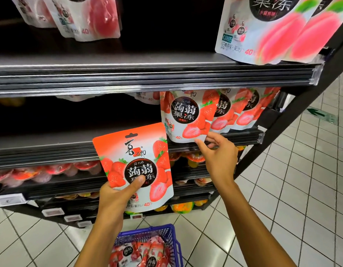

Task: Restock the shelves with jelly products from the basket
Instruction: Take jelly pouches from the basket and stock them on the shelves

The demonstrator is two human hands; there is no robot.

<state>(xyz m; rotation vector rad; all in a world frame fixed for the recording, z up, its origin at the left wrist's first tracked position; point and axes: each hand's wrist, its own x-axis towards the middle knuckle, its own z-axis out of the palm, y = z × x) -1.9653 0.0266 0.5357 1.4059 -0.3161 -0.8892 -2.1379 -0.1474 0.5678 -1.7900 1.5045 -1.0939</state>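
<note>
Left hand [116,191], grip closed on the strawberry pouch [136,166], holds it before the middle shelf [51,149], above the basket [166,234]. Right hand [217,151] pinches the front shelf pouch [186,114] at its bottom edge. We steady that row, then stand ours upright just left.

Glossy plastic strawberry pouches [186,114], matt dark metal shelf [109,72], blue plastic mesh basket [166,232], glossy floor tiles [282,189].

Left hand [116,191] grips a strawberry pouch [134,166] upright before the shelf [51,149]; right hand [218,157] pinches a shelved pouch [186,116]. Blue basket [166,234] near, below.
</note>
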